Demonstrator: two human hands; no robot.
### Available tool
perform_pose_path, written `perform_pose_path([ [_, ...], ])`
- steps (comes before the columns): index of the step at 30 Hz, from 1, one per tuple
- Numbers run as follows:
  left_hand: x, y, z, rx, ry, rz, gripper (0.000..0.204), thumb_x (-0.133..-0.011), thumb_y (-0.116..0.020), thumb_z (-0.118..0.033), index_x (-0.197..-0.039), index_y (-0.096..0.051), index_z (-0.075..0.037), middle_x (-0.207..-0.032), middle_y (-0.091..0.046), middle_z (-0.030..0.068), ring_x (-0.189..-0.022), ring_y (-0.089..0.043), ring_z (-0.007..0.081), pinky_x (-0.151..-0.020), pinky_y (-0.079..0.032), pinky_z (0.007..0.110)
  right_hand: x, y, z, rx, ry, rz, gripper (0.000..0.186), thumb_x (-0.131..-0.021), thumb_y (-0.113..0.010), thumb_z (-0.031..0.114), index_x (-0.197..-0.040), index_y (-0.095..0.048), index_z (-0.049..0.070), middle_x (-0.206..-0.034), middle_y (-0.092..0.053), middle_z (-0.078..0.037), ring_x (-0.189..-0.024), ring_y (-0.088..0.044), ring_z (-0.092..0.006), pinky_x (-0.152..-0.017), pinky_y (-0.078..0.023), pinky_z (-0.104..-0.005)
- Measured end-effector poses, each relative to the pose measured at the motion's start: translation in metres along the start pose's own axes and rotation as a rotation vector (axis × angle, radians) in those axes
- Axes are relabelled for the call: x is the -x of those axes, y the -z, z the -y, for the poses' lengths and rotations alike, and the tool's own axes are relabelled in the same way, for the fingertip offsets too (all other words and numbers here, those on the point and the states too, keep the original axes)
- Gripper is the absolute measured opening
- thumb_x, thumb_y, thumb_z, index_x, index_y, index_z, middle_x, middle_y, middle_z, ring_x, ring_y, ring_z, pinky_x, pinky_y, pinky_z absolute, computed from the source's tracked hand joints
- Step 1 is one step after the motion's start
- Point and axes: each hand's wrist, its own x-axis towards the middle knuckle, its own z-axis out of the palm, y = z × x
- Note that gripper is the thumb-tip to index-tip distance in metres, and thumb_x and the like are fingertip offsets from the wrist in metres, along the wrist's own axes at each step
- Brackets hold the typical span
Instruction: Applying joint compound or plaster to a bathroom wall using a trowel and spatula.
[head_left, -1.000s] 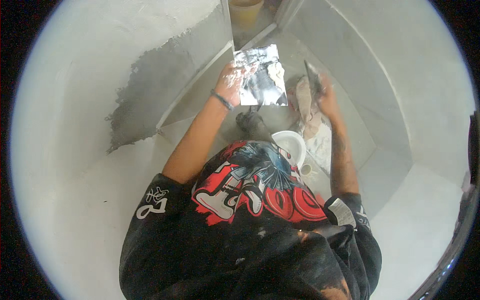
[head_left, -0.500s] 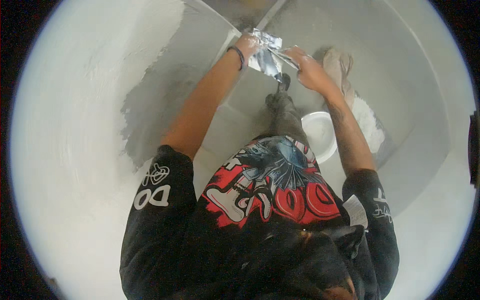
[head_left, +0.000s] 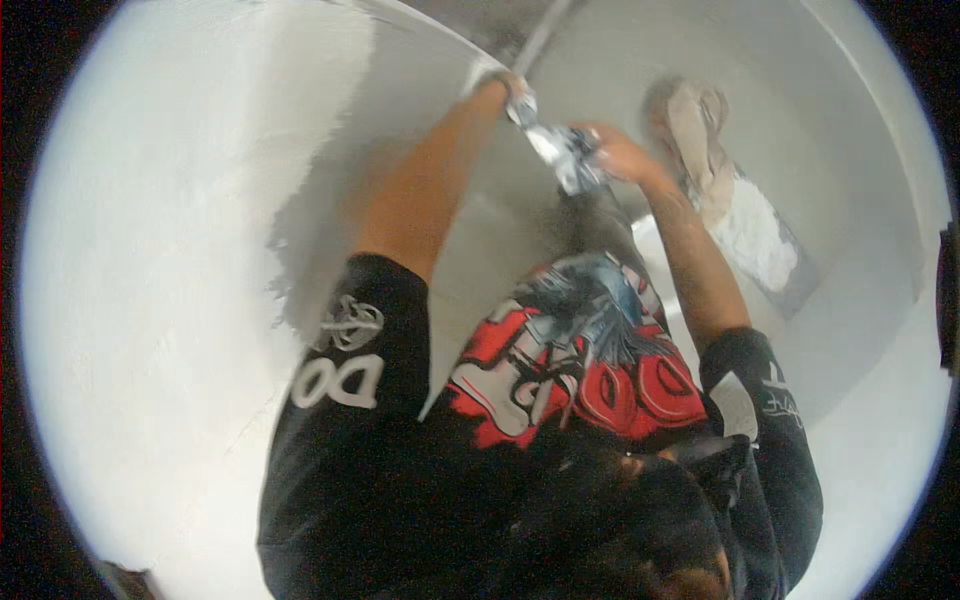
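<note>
Left hand (head_left: 515, 90), right hand (head_left: 615, 155) gripping shiny metal pieces (head_left: 565, 155), narrower than earlier, blurred. Grey patch (head_left: 345, 165) along white wall's (head_left: 180, 250) right edge.

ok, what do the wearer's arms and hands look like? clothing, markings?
Left hand and right hand: no gloves. Forearms uncovered below short black sleeves. Left sleeve: bold white lettering plus a pale line drawing. Right sleeve: white markings near its outer edge. Dark band on the left wrist, blurred. No cables visible.
</note>
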Motion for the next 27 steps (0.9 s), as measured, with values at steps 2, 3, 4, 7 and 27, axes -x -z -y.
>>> perform_pose_path([
  [2, 0.033, -0.046, -0.02, 0.119, 0.112, -0.053, 0.044, -0.069, -0.057, -0.041, -0.098, -0.059, -0.008, -0.102, -0.059, 0.0142, -0.093, -0.056, 0.0266, -0.082, -0.043, 0.036, 0.01, -0.007, -0.01, -0.215, -0.073, -0.053, 0.05, -0.065, -0.051, 0.002, -0.115, -0.047, -0.001, -0.113, -0.051, -0.014, -0.103, -0.05, -0.0245, -0.091, -0.038, -0.0337],
  [3, 0.062, -0.07, -0.024, 0.18, 0.156, -0.076, 0.046, -0.07, -0.057, -0.043, -0.099, -0.059, -0.008, -0.103, -0.058, 0.0146, -0.094, -0.056, 0.0268, -0.083, -0.043, 0.036, 0.003, -0.02, -0.005, -0.208, -0.058, -0.069, 0.05, -0.065, -0.051, 0.002, -0.115, -0.047, -0.001, -0.113, -0.051, -0.014, -0.103, -0.05, -0.0245, -0.091, -0.038, -0.0337],
  [4, 0.101, -0.101, -0.034, 0.248, 0.19, -0.094, 0.048, -0.071, -0.056, -0.045, -0.101, -0.059, -0.008, -0.105, -0.058, 0.015, -0.095, -0.055, 0.0269, -0.084, -0.042, 0.037, 0.0, -0.03, -0.003, -0.579, -0.047, -0.161, 0.049, -0.066, -0.051, 0.001, -0.115, -0.047, -0.002, -0.113, -0.051, -0.014, -0.102, -0.05, -0.0255, -0.091, -0.038, -0.0349],
  [7, 0.157, -0.203, 0.001, 0.183, 0.12, -0.163, 0.042, -0.079, -0.048, -0.036, -0.109, -0.052, -0.006, -0.112, -0.053, 0.0149, -0.102, -0.051, 0.0282, -0.09, -0.039, 0.035, -0.038, -0.029, 0.053, -0.541, 0.23, -0.382, 0.049, -0.07, -0.05, -0.007, -0.118, -0.042, 0.001, -0.111, -0.052, -0.009, -0.094, -0.053, -0.0167, -0.083, -0.042, -0.027],
  [27, 0.31, -0.215, -0.106, 1.554, 0.922, -0.363, 0.016, -0.079, -0.058, -0.017, -0.09, -0.062, -0.006, -0.077, -0.063, 0.0044, -0.066, -0.058, 0.0155, -0.058, -0.048, 0.031, -0.142, -0.107, 0.145, 0.01, 0.511, -0.967, 0.062, -0.059, -0.052, -0.004, -0.119, -0.038, -0.001, -0.111, -0.041, -0.021, -0.106, -0.036, -0.0397, -0.095, -0.025, -0.0457],
])
